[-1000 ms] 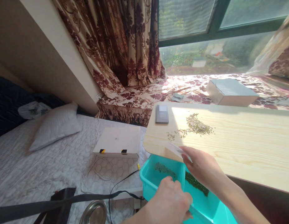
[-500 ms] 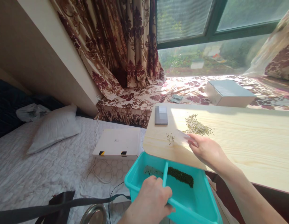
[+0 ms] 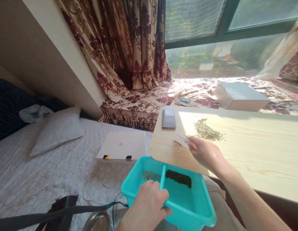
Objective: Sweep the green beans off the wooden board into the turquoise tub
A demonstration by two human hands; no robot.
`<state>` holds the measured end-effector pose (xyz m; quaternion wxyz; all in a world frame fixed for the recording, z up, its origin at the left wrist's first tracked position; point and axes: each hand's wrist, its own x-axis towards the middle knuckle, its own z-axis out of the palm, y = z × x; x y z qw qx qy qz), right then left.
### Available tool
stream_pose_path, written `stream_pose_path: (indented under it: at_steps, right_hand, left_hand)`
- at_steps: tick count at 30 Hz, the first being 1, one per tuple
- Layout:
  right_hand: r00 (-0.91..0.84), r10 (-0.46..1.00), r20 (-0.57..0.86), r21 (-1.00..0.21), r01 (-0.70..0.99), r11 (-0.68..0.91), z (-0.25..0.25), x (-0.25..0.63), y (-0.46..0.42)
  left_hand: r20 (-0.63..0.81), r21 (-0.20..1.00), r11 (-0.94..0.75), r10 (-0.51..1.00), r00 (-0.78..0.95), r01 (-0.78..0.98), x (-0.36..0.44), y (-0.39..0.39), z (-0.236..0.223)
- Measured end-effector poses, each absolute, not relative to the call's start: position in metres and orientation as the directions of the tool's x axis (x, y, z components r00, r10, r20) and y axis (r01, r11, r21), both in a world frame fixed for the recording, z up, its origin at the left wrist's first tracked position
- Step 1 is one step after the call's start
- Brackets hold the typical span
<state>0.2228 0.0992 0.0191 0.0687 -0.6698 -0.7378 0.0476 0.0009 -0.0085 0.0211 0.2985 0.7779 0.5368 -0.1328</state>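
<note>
My right hand (image 3: 203, 150) pinches a thin, whitish flat card (image 3: 181, 140) over the light wooden board (image 3: 247, 150). The card's edge reaches a small cluster of greenish-brown beans (image 3: 178, 147) and partly hides it. A larger spread of similar beans (image 3: 206, 131) lies just beyond this hand. Below the board's near edge is a turquoise divided bin (image 3: 187, 207), its near rim gripped by my left hand (image 3: 150, 202) at the divider. Dark green beans (image 3: 178, 178) are heaped in its right compartment, while a few specks on a pale patch (image 3: 151, 175) show in the left one.
A small pixelated grey object (image 3: 169, 119) lies at the board's left end. Behind stands a pale box (image 3: 242, 95) on the patterned window seat. To the left are a flat white box (image 3: 122, 146), cables, a metal bowl (image 3: 97, 221) and a dark strap (image 3: 67, 210).
The card in my right hand has moved left onto the small bean cluster. My left hand and the bin have shifted left, nearer the board's left end.
</note>
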Motion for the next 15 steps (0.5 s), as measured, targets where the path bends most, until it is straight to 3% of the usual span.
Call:
stream_pose_path:
  at_steps: [15]
  right_hand:
    - [-0.157,0.986,-0.055,-0.107,0.983,0.151,0.026,0.199,0.094]
  left_hand:
    - [-0.465,0.337,-0.255,0.792,0.396,0.906,-0.009,-0.009,0.015]
